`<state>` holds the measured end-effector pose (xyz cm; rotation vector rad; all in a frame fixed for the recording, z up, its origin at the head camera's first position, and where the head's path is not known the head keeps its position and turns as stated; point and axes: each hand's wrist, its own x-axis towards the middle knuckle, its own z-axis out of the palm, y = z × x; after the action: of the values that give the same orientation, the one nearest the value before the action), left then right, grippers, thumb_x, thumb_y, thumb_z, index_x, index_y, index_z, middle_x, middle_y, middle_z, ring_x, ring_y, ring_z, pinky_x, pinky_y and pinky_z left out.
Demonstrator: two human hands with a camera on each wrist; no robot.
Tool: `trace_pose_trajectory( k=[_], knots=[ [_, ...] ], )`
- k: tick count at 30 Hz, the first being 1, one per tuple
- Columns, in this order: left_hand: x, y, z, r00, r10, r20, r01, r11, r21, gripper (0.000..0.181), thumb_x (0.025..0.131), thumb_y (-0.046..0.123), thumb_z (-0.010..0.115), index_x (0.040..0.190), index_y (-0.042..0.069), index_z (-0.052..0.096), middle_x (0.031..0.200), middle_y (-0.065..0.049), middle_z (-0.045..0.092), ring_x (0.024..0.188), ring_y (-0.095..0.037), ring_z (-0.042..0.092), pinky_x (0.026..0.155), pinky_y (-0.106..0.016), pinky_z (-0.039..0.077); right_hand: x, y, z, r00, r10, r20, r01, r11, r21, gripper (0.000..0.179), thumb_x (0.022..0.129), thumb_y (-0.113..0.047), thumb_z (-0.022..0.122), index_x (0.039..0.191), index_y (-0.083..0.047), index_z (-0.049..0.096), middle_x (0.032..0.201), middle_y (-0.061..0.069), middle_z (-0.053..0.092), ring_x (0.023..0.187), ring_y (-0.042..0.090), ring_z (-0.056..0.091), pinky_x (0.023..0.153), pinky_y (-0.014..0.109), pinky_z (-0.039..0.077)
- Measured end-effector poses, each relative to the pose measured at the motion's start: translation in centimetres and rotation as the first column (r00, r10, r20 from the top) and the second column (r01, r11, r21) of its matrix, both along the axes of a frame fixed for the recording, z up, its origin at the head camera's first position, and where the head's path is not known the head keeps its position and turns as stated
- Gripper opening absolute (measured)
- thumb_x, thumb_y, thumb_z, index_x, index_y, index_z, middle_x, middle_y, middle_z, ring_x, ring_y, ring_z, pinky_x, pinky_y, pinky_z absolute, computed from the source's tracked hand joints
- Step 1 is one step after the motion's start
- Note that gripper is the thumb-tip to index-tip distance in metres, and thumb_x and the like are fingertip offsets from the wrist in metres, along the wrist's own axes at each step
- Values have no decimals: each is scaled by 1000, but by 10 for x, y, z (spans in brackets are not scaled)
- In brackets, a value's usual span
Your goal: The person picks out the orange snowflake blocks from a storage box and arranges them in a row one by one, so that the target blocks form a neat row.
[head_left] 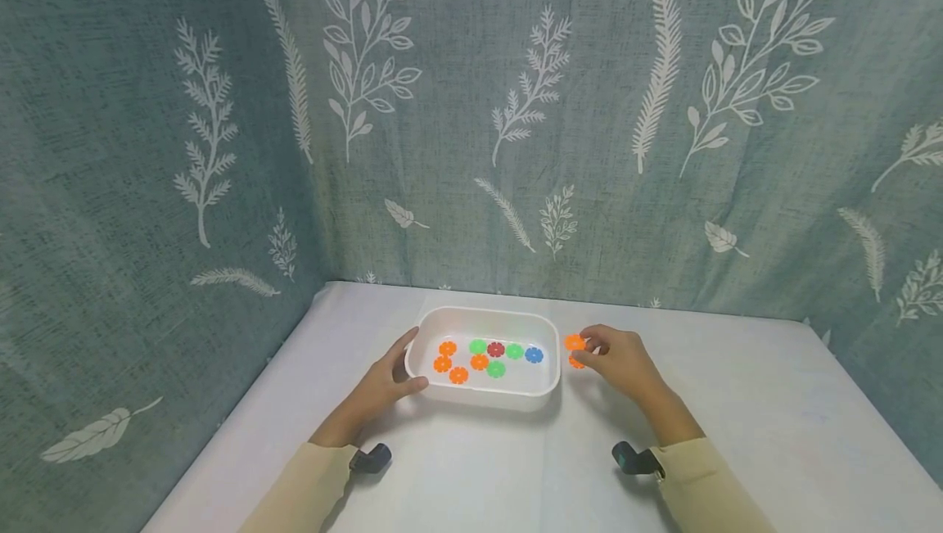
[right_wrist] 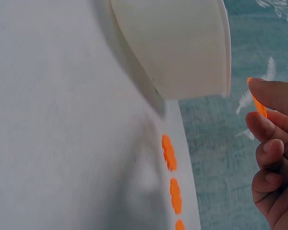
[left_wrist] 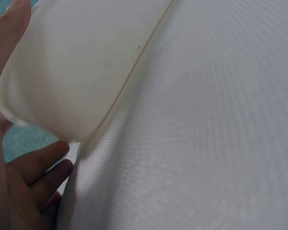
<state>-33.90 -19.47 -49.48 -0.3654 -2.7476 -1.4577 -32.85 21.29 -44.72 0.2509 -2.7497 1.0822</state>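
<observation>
A white plastic tub (head_left: 482,391) sits before me, with several notched plastic discs inside: orange (head_left: 459,375), green (head_left: 496,369), one red (head_left: 496,350) and one blue (head_left: 534,355). My left hand (head_left: 383,386) grips the tub's left end, thumb at the near rim and fingers round the far corner. Just beyond the tub's right end, my right hand (head_left: 622,361) pinches an orange notched disc (right_wrist: 258,103) between thumb and index finger, its other fingers curled. More orange discs (right_wrist: 169,152) lie in a row on the table below that hand, partly hidden by it in the head view.
White cloth covers the table (head_left: 471,467). A green curtain (head_left: 457,124) with white leaf prints stands along its back and left sides. Dark wrist cameras (head_left: 371,459) sit at both sleeves, close over the cloth.
</observation>
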Motion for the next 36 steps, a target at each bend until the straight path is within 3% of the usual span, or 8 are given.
trace_pose_trajectory(
  k=[12,23,30,36],
  knots=[
    [-1,1,4,1000,-3,4,3,999,-40,98,78,41,80,156,19,23,152,-18,36,139,-38,33,109,-65,17,3,25,-8,999,-41,20,40,998,47,36,83,-26,77,114,-9,68,89,-2,66,80,19,56,63,31,47],
    [-3,0,1,1000,-5,-1,5,999,-39,98,78,42,80,156,19,23,154,-15,34,140,-37,31,109,-65,17,6,50,-17,998,-64,11,63,995,76,36,85,-26,76,114,-6,67,91,0,69,86,22,60,73,41,51],
    [-3,-1,1,999,-29,-20,29,999,-26,97,79,40,80,156,19,23,154,-16,32,140,-38,30,109,-65,15,9,66,-19,997,-71,19,69,994,87,38,85,-23,76,116,-3,67,93,4,69,82,22,60,67,36,49],
    [-3,0,0,1000,-14,-6,14,999,-36,99,78,42,80,156,19,23,155,-15,32,140,-37,30,109,-65,16,11,75,-20,994,-89,68,82,992,94,42,85,-26,76,118,-2,66,96,7,69,84,24,59,66,35,49]
  ],
)
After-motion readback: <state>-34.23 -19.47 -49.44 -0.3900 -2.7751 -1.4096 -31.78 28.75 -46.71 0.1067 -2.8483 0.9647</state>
